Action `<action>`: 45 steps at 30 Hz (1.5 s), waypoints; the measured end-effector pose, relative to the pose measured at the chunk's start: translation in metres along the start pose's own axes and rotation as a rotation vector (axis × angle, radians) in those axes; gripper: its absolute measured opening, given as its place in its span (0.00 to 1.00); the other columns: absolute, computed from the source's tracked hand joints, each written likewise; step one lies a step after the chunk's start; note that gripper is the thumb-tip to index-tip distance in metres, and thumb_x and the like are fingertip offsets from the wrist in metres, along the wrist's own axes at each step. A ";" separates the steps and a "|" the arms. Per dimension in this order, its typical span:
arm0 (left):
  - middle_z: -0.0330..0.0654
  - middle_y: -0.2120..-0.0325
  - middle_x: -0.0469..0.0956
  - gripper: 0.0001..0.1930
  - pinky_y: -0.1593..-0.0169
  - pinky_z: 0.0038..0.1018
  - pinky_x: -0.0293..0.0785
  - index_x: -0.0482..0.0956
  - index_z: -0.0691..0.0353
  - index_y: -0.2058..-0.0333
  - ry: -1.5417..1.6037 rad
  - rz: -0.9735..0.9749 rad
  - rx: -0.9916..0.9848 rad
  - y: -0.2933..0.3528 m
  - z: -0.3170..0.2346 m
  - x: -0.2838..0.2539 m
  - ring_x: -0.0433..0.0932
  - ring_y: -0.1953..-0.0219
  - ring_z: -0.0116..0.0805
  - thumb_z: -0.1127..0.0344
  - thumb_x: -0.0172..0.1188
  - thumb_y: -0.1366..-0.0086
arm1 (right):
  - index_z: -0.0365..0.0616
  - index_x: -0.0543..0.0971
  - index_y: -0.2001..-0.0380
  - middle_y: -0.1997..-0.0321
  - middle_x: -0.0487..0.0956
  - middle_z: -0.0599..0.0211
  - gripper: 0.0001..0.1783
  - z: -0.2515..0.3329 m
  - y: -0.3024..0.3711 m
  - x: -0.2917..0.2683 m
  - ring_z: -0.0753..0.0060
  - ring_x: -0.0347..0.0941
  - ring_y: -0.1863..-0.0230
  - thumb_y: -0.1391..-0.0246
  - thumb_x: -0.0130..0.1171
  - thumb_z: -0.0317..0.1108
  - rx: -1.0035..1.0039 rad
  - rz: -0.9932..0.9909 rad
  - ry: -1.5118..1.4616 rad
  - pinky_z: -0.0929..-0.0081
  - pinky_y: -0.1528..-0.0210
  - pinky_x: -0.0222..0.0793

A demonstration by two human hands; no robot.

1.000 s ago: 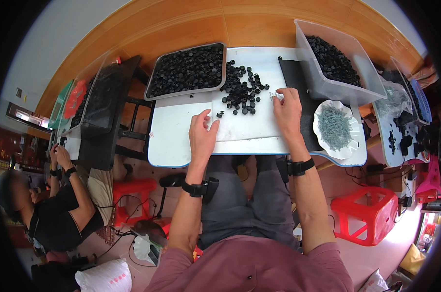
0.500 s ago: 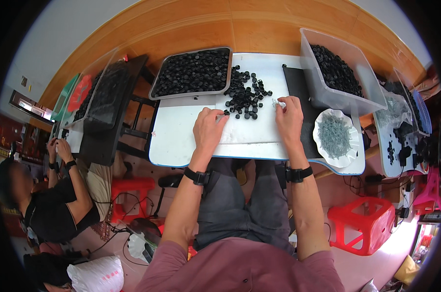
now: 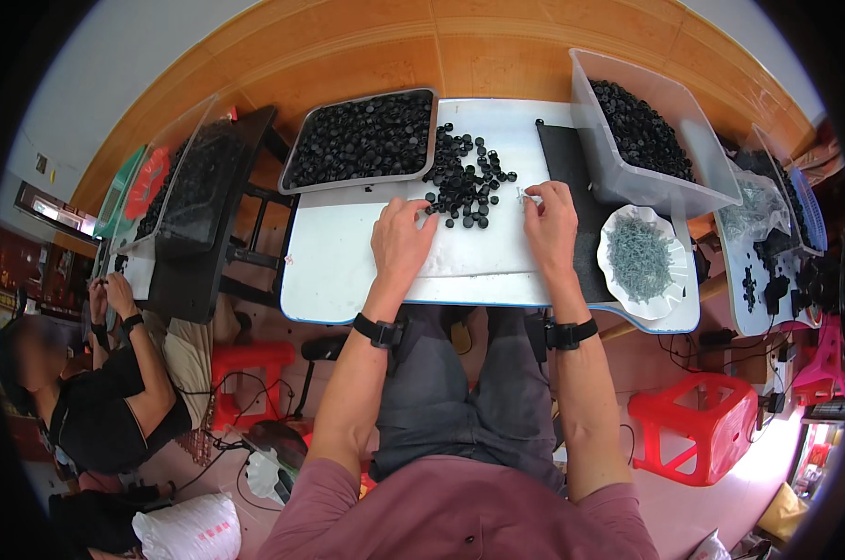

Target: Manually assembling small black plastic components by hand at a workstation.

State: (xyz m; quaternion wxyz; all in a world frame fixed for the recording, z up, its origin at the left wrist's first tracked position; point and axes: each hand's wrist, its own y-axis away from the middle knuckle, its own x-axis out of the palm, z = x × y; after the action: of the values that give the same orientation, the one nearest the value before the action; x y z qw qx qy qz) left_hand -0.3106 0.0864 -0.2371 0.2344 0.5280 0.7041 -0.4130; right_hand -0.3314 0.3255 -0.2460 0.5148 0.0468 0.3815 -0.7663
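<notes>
My left hand (image 3: 402,238) is over the white table (image 3: 338,271), thumb and forefinger closed on a small round black cap (image 3: 430,210) at the near left edge of a loose heap. That heap of black caps (image 3: 467,182) spreads over the middle of the table. To its right, my right hand (image 3: 552,226) is pinched on small thin grey pieces (image 3: 523,196) that show at the fingertips; their exact kind is too small to make out. A white plate with a wavy rim (image 3: 618,289), full of similar grey-green pieces (image 3: 639,259), sits right of that hand.
A shallow tray (image 3: 296,189) of black caps stands at the far left of the table. At the far right, a deep clear bin (image 3: 665,191) holds more, beside a black mat (image 3: 586,224). Another person (image 3: 114,383) works at the left. Red stools (image 3: 698,429) stand below.
My left hand has shifted slightly, its thumb and forefinger now around a cap at the heap's edge. My right hand has stayed nearly in place, fingers still pinched. The whole view has shifted slightly.
</notes>
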 end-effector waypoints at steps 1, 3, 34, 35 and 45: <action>0.42 0.66 0.77 0.13 0.55 0.39 0.74 0.86 0.58 0.57 0.018 -0.008 0.006 0.001 0.001 0.000 0.79 0.59 0.44 0.63 0.69 0.40 | 0.39 0.81 0.62 0.57 0.77 0.58 0.07 0.000 0.000 0.001 0.57 0.78 0.70 0.46 0.63 0.22 0.014 0.010 -0.011 0.62 0.63 0.75; 0.43 0.66 0.77 0.13 0.55 0.39 0.74 0.86 0.58 0.56 0.021 -0.012 0.033 0.002 0.009 -0.001 0.79 0.59 0.44 0.64 0.68 0.40 | 0.39 0.81 0.62 0.57 0.77 0.59 0.07 0.001 0.000 0.002 0.57 0.79 0.69 0.46 0.63 0.22 0.030 0.017 -0.026 0.62 0.63 0.75; 0.44 0.67 0.85 0.10 0.61 0.26 0.80 0.85 0.65 0.59 0.576 -0.023 0.187 0.020 -0.021 0.015 0.84 0.68 0.33 0.74 0.70 0.39 | 0.38 0.85 0.66 0.65 0.82 0.56 0.05 0.001 -0.011 -0.029 0.58 0.79 0.68 0.47 0.64 0.25 0.101 0.111 -0.001 0.65 0.62 0.75; 0.43 0.66 0.85 0.10 0.61 0.25 0.80 0.85 0.65 0.59 0.557 -0.014 0.188 0.020 -0.022 0.016 0.84 0.68 0.32 0.74 0.70 0.39 | 0.38 0.84 0.67 0.65 0.82 0.55 0.04 -0.002 -0.015 -0.035 0.56 0.80 0.67 0.47 0.64 0.24 0.064 0.092 0.063 0.64 0.61 0.75; 0.43 0.66 0.86 0.11 0.61 0.26 0.81 0.86 0.64 0.58 0.515 -0.032 0.173 0.023 -0.022 0.018 0.85 0.68 0.33 0.74 0.70 0.41 | 0.44 0.87 0.69 0.63 0.84 0.53 0.07 -0.009 -0.050 -0.024 0.45 0.82 0.59 0.46 0.62 0.31 0.051 0.288 0.391 0.54 0.55 0.77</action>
State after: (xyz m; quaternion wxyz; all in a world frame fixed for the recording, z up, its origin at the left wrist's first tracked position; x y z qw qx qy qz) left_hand -0.2927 0.1167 -0.2468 -0.0048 0.6223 0.7110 -0.3274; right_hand -0.3649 0.3581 -0.2146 0.5337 0.2611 0.4438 -0.6709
